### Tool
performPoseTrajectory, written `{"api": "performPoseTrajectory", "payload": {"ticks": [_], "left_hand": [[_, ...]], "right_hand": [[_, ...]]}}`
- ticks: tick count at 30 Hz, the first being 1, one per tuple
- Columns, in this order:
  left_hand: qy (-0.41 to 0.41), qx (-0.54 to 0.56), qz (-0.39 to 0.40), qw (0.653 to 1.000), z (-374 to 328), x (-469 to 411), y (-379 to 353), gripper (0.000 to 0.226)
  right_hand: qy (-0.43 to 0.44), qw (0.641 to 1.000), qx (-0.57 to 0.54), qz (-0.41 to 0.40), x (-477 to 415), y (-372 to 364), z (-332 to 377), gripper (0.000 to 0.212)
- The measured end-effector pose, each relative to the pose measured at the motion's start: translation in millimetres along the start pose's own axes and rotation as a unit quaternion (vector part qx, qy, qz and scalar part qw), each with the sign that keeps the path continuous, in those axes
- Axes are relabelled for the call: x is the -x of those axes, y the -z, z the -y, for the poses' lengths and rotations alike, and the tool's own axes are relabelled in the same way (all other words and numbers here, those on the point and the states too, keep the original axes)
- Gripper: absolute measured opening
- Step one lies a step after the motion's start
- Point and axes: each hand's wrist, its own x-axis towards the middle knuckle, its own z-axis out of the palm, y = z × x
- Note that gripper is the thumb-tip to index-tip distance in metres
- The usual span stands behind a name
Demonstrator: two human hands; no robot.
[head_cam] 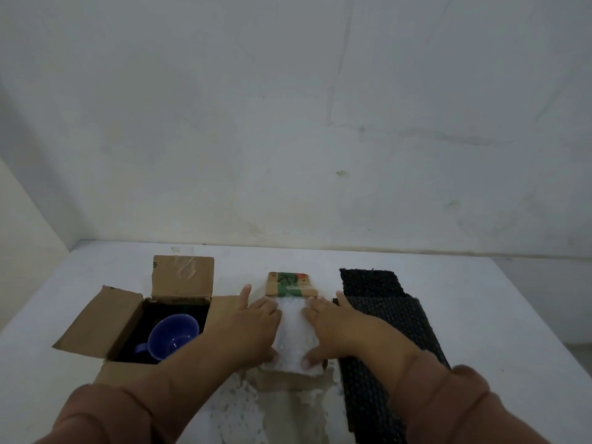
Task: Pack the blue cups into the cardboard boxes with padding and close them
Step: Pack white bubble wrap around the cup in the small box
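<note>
An open cardboard box (96, 325) stands at the left with its flaps spread. Inside it a blue cup (174, 336) lies on dark padding, handle toward the left. In the middle sits a second, smaller cardboard box (290, 285); only its far flap with green print shows. White bubble wrap (294, 334) covers its top. My left hand (256, 328) presses on the wrap's left side and my right hand (333, 331) on its right side, fingers spread over the padding. What lies under the wrap is hidden.
Black bubble-wrap sheets (384, 331) lie stacked to the right of the middle box. More clear bubble wrap (243, 408) trails toward me on the white table (480, 299). A wall rises right behind the table's far edge.
</note>
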Motion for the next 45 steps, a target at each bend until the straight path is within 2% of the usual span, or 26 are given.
{"api": "performPoseTrajectory", "payload": {"ticks": [2, 5, 7, 9, 12, 15, 17, 22, 25, 28, 30, 33, 35, 38, 42, 45], "left_hand": [[-0.008, 0.004, 0.010, 1.000, 1.5, -2.6, 2.7, 0.074], [-0.012, -0.004, -0.005, 1.000, -0.5, -6.1, 2.4, 0.073], [-0.016, -0.021, -0.028, 0.999, -4.8, -6.7, -1.7, 0.067], [-0.021, -0.051, -0.046, 0.997, -10.7, -6.6, -6.1, 0.063], [-0.021, -0.058, -0.048, 0.997, -12.6, -4.3, -7.8, 0.062], [-0.021, -0.012, -0.012, 1.000, -1.7, -4.0, -2.3, 0.070], [-0.021, -0.018, 0.001, 1.000, 3.6, -4.0, 1.1, 0.076], [-0.003, -0.056, 0.014, 0.998, -9.8, -4.0, -1.5, 0.071], [0.006, -0.062, 0.019, 0.998, -16.1, -3.7, -0.6, 0.075], [0.015, -0.001, 0.043, 0.999, -17.8, -4.5, 5.2, 0.084], [0.018, 0.057, 0.061, 0.996, -18.8, -6.3, 5.8, 0.081], [0.021, 0.059, 0.066, 0.996, -20.0, -9.1, 0.4, 0.083], [0.023, 0.045, 0.080, 0.996, -19.3, -11.8, -1.3, 0.088], [0.015, 0.010, 0.078, 0.997, -18.2, -17.0, 0.1, 0.091], [0.003, -0.013, 0.036, 0.999, -14.4, -22.5, -7.1, 0.094], [-0.020, 0.007, 0.000, 1.000, -6.2, -21.7, -8.7, 0.091]], "right_hand": [[0.005, 0.999, 0.044, -0.022, -5.4, 0.6, 0.0, 0.097], [0.007, 0.993, 0.099, -0.066, -12.9, -1.9, 4.4, 0.079], [0.005, 0.990, 0.107, -0.094, -16.3, -6.6, 12.4, 0.063], [-0.003, 0.990, 0.085, -0.108, -18.6, -13.1, 20.3, 0.057], [0.002, 0.994, 0.073, -0.082, -15.2, -12.6, 21.1, 0.065], [0.019, 0.998, 0.055, -0.007, -8.3, 0.1, 8.1, 0.093], [0.021, 0.997, 0.072, -0.002, -8.3, 2.5, 2.7, 0.101], [0.005, 0.995, 0.096, -0.035, -7.8, -12.5, 12.4, 0.078], [-0.001, 0.997, 0.070, -0.027, -6.9, -16.6, 12.6, 0.077], [-0.003, 1.000, -0.018, -0.018, -4.2, -10.5, 12.7, 0.075], [-0.007, 0.999, -0.017, -0.026, -3.7, -8.7, 15.9, 0.072], [-0.015, 0.998, 0.056, -0.020, -6.4, -14.7, 19.7, 0.085], [-0.021, 0.998, 0.055, -0.025, -10.1, -15.7, 19.3, 0.093], [-0.029, 0.997, 0.058, -0.044, -14.5, -10.6, 21.7, 0.090], [-0.033, 0.994, 0.066, -0.076, -16.1, -10.9, 28.1, 0.081], [-0.013, 0.998, 0.038, -0.054, -16.0, -9.1, 21.4, 0.089]]}}
